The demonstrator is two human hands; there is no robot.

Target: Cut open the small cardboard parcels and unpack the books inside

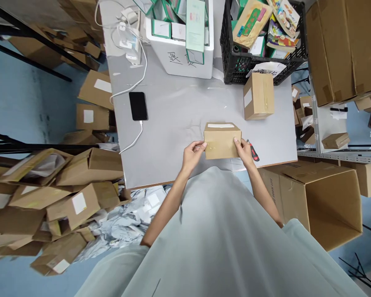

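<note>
A small brown cardboard box (221, 145) with a white label on its far face is held between my two hands near the table's front edge. My left hand (193, 154) pinches its left side, thumb on the near face. On the right side, my right hand (243, 150) grips it in the same way, with the fingers partly hidden behind the box. Just beside my right hand lies a red and black box cutter (253, 152). A second taped cardboard box (259, 97) stands farther back to the right.
On the grey table (170, 123) are a phone (138, 106) on a cable and a power strip (134, 49). At the back stand a white bin (181, 57) of green-white boxes and a black crate (235, 68). Cardboard boxes (89, 202) pile up left; a large open carton (330, 202) is at right.
</note>
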